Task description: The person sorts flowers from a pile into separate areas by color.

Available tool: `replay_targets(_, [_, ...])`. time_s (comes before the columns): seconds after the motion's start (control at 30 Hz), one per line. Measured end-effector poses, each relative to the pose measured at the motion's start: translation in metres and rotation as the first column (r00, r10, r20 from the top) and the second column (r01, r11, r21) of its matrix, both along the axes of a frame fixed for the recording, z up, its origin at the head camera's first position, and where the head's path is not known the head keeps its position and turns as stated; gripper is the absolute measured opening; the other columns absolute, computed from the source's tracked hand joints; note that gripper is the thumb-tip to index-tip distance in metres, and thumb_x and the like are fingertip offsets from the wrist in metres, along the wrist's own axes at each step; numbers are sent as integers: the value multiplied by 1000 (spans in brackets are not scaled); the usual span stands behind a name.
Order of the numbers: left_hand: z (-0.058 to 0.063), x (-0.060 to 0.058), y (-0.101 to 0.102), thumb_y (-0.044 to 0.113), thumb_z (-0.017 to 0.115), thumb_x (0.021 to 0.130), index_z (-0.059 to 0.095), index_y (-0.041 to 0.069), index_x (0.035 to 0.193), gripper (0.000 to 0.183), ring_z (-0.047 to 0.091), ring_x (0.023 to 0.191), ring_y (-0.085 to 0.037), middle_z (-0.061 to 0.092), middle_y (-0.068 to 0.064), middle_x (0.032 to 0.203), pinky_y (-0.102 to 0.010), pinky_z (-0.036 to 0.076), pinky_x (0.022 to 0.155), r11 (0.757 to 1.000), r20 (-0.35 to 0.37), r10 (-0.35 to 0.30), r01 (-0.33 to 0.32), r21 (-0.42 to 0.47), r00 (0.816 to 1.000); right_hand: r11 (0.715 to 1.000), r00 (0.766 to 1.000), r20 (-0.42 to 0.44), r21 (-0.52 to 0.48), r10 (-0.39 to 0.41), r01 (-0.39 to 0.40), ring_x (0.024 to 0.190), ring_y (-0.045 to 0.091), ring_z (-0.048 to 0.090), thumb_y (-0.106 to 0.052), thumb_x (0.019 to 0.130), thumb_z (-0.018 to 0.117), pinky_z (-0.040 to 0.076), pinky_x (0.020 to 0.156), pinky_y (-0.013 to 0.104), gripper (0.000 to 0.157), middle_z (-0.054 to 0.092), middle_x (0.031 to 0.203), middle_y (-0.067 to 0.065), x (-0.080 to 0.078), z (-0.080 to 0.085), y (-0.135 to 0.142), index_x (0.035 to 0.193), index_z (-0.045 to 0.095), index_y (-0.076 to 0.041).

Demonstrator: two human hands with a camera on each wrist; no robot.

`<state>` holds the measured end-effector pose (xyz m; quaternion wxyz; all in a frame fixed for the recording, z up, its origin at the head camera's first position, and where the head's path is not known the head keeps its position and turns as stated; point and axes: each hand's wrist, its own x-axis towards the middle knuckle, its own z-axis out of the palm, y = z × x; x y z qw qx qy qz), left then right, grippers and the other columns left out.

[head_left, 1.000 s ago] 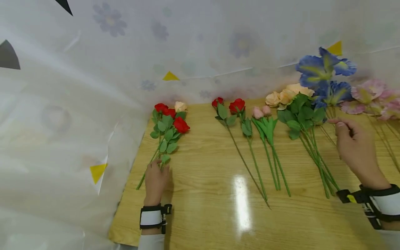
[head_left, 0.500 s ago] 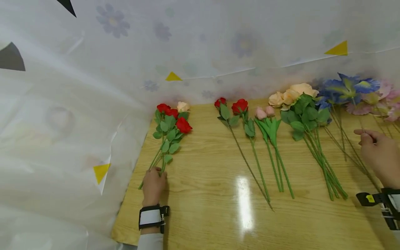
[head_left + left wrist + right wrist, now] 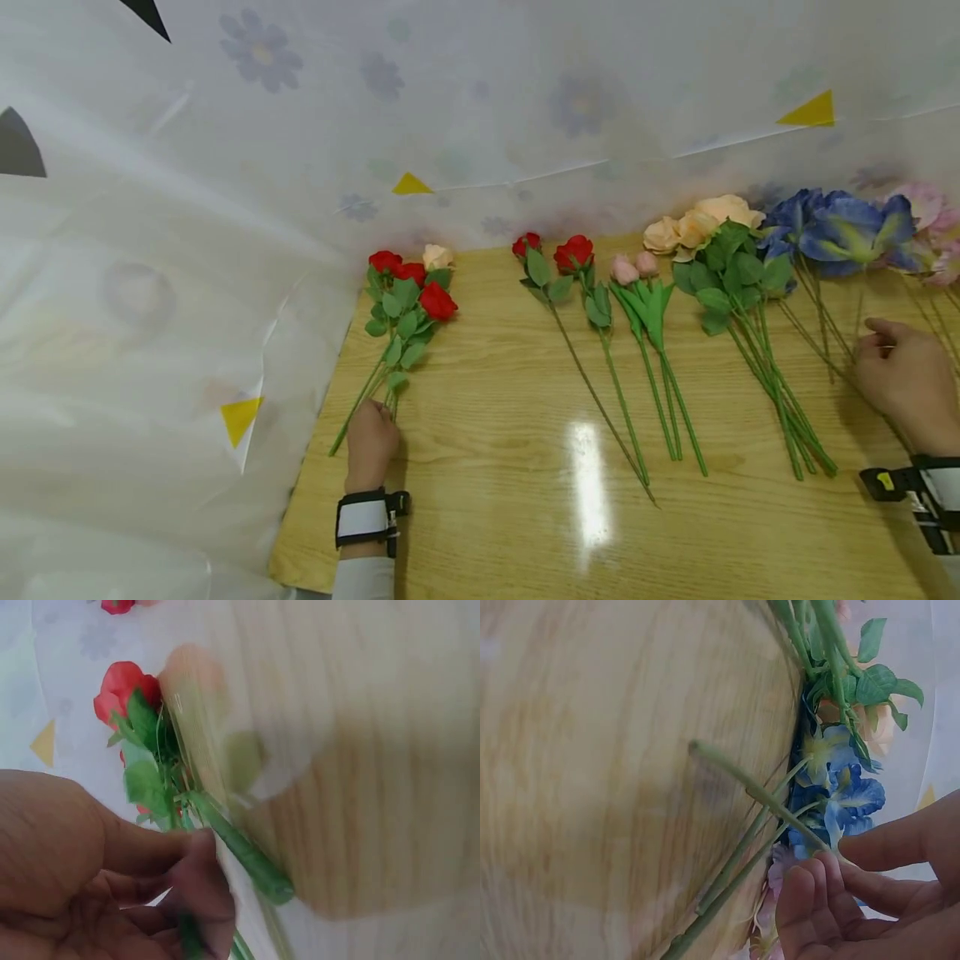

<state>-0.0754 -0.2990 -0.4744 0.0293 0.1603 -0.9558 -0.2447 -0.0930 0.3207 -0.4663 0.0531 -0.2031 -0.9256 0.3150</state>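
At the table's left, my left hand pinches a rose stem at the lower end of a bunch of red roses with one cream rose. In the left wrist view its thumb and fingers close round the green stem, beside another thick cut stem. On the right, my right hand pinches the thin stem of a blue iris between thumb and fingertips. This iris's bloom lies over other blue irises, whose stems rest on the wood.
Between the hands lie two single red roses, pink tulips and peach roses with long green stems. Pink flowers lie at the far right. A pale flowered sheet rises behind the wooden table and along its left.
My right hand has moved right and toward me, bringing the raised blue iris down among the others. My left hand has slid slightly down the rose stems, its fingers now more curled.
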Motion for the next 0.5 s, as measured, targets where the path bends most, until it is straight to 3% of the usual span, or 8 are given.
replay_targets(0.2, [2, 0, 3, 7, 38, 104, 55, -12, 106, 25, 60, 77, -33, 60, -26, 92, -44, 48, 62, 997, -36, 30, -27, 69, 999, 999, 998, -47, 10, 38, -37, 89, 49, 48, -9, 100, 34, 40, 51, 42, 46, 47, 115, 39, 0, -8, 2, 138, 39, 16])
replay_targets(0.5, [4, 3, 6, 17, 38, 106, 63, -5, 106, 33, 59, 72, -30, 64, -22, 93, -40, 45, 60, 990, -137, 108, -94, 105, 985, 996, 996, -5, -18, 91, -91, 92, 51, 49, -7, 100, 38, 40, 46, 36, 44, 48, 116, 40, 1, -15, 4, 137, 41, 16])
